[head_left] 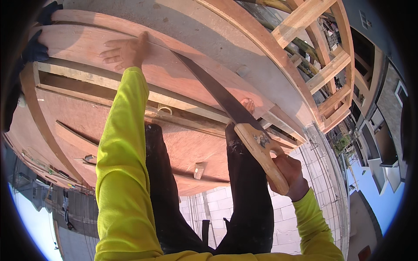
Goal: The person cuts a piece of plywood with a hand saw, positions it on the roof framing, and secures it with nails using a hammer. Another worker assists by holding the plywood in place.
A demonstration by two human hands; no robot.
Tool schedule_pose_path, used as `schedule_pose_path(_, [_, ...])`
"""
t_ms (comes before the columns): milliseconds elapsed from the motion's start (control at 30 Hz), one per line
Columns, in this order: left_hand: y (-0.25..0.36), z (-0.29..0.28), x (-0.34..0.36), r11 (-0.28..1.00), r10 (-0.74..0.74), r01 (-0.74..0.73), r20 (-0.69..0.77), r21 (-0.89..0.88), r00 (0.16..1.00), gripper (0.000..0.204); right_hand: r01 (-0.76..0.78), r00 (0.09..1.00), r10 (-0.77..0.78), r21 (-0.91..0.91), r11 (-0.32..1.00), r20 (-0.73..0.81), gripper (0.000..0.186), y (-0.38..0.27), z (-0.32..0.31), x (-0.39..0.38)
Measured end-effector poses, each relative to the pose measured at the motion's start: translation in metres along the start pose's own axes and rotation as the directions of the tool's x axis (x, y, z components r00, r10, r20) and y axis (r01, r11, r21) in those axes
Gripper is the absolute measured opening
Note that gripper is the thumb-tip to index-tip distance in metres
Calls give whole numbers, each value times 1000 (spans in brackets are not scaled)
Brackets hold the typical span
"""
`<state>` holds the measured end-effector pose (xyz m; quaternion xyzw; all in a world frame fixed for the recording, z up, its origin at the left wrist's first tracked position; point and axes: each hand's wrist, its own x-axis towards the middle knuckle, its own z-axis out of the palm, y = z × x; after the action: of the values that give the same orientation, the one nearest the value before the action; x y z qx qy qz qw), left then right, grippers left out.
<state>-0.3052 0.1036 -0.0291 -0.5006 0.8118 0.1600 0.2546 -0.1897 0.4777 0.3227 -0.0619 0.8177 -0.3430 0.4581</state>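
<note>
1. So the right hand [289,172] is on the near right, fingers wrapped around the wooden handle [254,148] of a saw [224,100]. Snug grip, nothing loose about it.
2. The saw points away from those fingers, running far and to the left across a reddish board [80,41]. Its tip ends near a long line along the far part of the board, to the right of the left hand. Can't tell if any teeth are biting into the wood.
3. Left hand [126,51] is palm-down on the board, fingers spread and pointing left, holding nothing. The saw tip is a bit apart from it, no contact.
4. On the far left there's another person, with one dark glove [35,45] at the board's end and a second dark glove [48,13] farther back.
5. Just right of the blade some bare digits [247,105] poke out; can't tell if they're fingers or toes.
6. Under the board's near edge run pale beams [196,106], with a tan ring [165,109] beside them.
7. Far right is a slatted wooden frame [328,71], and a pale block wall [287,213] is on the near right.
</note>
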Motion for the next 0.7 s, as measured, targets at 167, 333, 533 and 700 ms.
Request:
schedule_pose_path(167, [-2, 10, 15, 998, -41, 40, 38, 41, 998, 144, 45, 996, -33, 148, 988, -84, 36, 31, 53, 123])
schedule_pose_path(333, [-13, 0, 4, 999, 20, -19, -28, 40, 999, 141, 76, 997, -76, -74, 994, 8, 17, -3, -7, -22])
schedule_pose_path(533, [10, 16, 1, 1000, 5, -6, 49, 24, 999, 140, 32, 997, -24, 128, 991, -69, 26, 48, 42, 111])
schedule_pose_path(700, [-17, 8, 18, 999, -42, 41, 43, 26, 998, 140, -4, 1000, 7, 94, 996, -28, 26, 19, 27, 28])
